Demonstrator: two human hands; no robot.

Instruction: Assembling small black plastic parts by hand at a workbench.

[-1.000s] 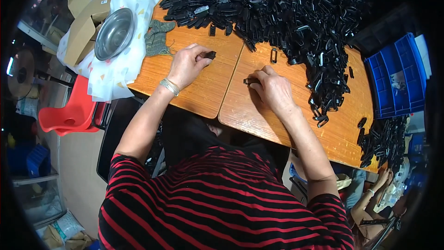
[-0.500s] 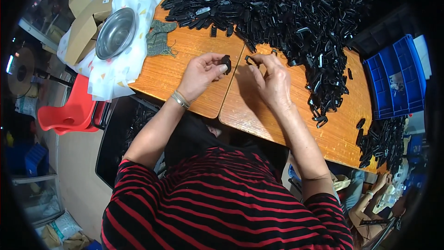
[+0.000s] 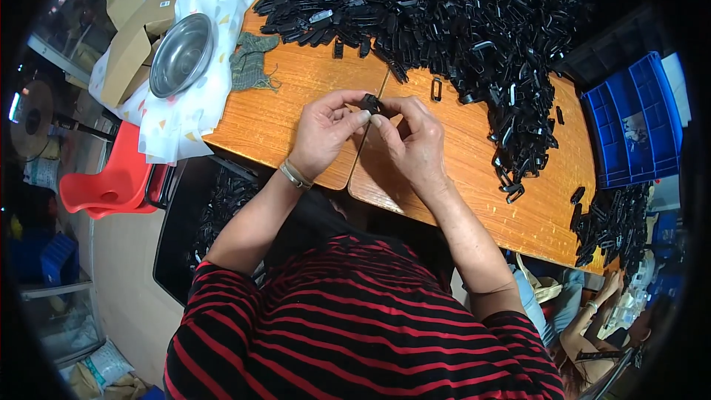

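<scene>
Two sets of fingertips meet on one small black plastic clip [image 3: 370, 104], held just above the seam betw. the two wooden table tops [image 3: 289, 115]. Left hand [image 3: 324, 133]: thumb and forefinger pinched on the clip's left side, other fingers curled under. Right hand [image 3: 415, 141]: thumb and forefinger clamped on its right side, rest of fingers bent loosely. Hands nearly touching each other at the tips. Bracelet [image 3: 296, 175] on the left wrist.

Beyond the hands, a big heap of black clips [image 3: 444, 15] covers the far part of the table and runs down its right side; one lone buckle [image 3: 435, 89] lies apart, just past the right hand. Green knitted cloth [image 3: 250, 65] sits far-left of the hands, near the heap. Further left: steel bowl [image 3: 181, 55] on a white patterned sheet [image 3: 215, 7], cardboard boxes [image 3: 133, 22] behind. Red plastic chair [image 3: 111, 185] off the table's left edge. Blue bin [image 3: 637, 118] at right, w/ more black parts [image 3: 611, 222] below it. Person's red-black striped shirt [image 3: 355, 326] fills the bottom.
</scene>
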